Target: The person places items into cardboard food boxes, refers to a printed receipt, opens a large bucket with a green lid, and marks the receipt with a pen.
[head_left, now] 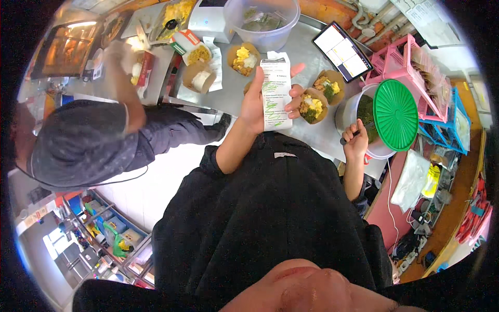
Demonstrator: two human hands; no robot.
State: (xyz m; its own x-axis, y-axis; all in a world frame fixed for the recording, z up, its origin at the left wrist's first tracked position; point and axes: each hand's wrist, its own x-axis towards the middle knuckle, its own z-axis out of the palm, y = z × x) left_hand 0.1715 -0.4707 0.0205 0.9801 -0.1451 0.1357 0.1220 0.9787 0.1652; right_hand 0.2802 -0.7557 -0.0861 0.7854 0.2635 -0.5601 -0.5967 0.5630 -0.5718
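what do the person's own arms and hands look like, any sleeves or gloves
Both hands are bare: no gloves, and no rings or watch that I can see. The left hand and right hand come out of short black sleeves of a loose black top; the forearms are uncovered.

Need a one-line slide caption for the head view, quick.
Left hand holds up a paper slip over filled brown bowls; right hand grips a utensil handle in a white tub.

Left hand holds receipt (over food bowls).
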